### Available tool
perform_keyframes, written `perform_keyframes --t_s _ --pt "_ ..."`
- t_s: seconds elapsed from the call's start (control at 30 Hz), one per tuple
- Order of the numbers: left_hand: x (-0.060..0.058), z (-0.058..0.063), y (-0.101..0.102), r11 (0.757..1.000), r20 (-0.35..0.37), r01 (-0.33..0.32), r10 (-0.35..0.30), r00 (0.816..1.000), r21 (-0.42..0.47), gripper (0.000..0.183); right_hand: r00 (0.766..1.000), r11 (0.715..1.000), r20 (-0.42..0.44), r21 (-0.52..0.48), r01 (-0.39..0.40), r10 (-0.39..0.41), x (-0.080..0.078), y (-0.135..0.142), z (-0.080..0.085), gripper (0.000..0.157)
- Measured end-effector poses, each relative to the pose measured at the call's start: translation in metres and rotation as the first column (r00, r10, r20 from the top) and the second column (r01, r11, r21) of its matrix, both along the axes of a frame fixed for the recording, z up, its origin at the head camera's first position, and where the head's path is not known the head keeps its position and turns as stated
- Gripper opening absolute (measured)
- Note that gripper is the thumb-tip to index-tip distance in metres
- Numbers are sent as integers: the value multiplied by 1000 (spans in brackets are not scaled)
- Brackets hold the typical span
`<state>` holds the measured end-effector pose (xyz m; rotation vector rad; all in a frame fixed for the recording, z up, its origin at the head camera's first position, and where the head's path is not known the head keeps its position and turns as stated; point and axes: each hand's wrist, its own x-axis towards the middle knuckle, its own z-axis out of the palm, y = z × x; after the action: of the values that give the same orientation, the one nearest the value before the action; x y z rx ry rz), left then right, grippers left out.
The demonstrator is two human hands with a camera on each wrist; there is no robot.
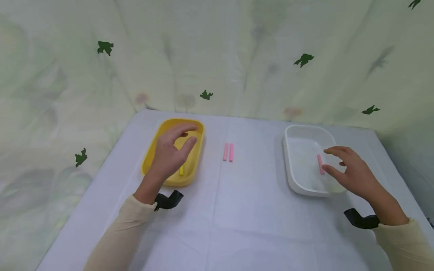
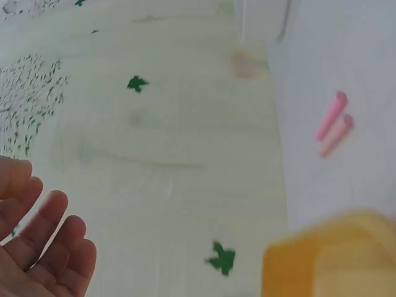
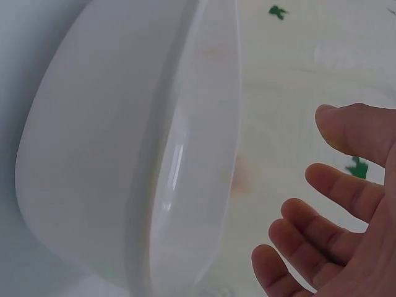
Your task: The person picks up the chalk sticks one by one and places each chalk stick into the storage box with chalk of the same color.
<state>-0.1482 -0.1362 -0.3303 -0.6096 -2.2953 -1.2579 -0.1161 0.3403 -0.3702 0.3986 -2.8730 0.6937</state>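
Observation:
My left hand (image 1: 168, 155) hovers over a yellow tray (image 1: 199, 155), thumb and fingers spread apart around nothing. Inside that tray a yellow chalk-like stick (image 1: 181, 171) shows below the hand; part of the tray is covered by it. At the right, my right hand (image 1: 354, 174) hangs over the edge of a white tray (image 1: 288, 165), fingers loosely bent and holding nothing. A pink chalk-like stick (image 1: 320, 164) lies in the white tray, close to the right fingertips in the head view. The right wrist view shows the white tray's outer wall (image 3: 93, 142) beside the hand.
Between the trays, a pale pink stick (image 1: 225, 152) and a brighter pink stick (image 1: 231, 152) lie side by side on the white-covered table (image 1: 251, 210). A pale curtain (image 1: 237, 56) with green leaf shapes hangs behind the table and along its left side.

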Motion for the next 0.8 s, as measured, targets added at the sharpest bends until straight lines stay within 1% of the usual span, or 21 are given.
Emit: perform_keyframes --t_s 0.07,0.17,0.3,0.4,0.47,0.57,0.63,0.7,0.73,0.77,0.8 --pt "-9 4 17 999 5 37 -37 999 -9 28 999 999 44 -3 33 -33 0 5 1 52" --pt "-19 6 36 995 58 96 -94 994 -33 28 995 998 76 -7 57 -57 2 11 1 53" --pt "-25 1 52 985 120 160 -151 981 -71 29 995 998 77 -13 58 -57 3 16 -1 54" --pt "-30 -5 59 980 134 180 -168 977 -84 29 990 997 124 -21 71 -67 1 18 -6 59" --pt "-33 -9 62 983 138 172 -162 977 -63 27 983 996 170 -31 81 -75 -1 21 -10 64" --pt "-38 -15 66 993 155 122 -120 981 -3 23 967 993 233 -41 113 -101 -2 26 -17 73" --pt "-40 -20 69 996 196 80 -86 977 35 22 957 989 265 -51 136 -118 -2 30 -22 81" --pt "-43 -24 71 998 270 44 -55 961 46 23 941 985 318 -79 151 -118 -1 33 -25 89" --pt "-45 -26 72 999 313 37 -48 949 40 24 931 984 345 -89 156 -117 0 34 -26 92" --pt "-47 -28 73 999 365 31 -37 930 22 26 921 982 373 -101 158 -110 1 36 -28 96" --pt "-49 -30 74 999 419 33 -29 908 -3 28 910 981 401 -113 159 -101 2 37 -28 98"
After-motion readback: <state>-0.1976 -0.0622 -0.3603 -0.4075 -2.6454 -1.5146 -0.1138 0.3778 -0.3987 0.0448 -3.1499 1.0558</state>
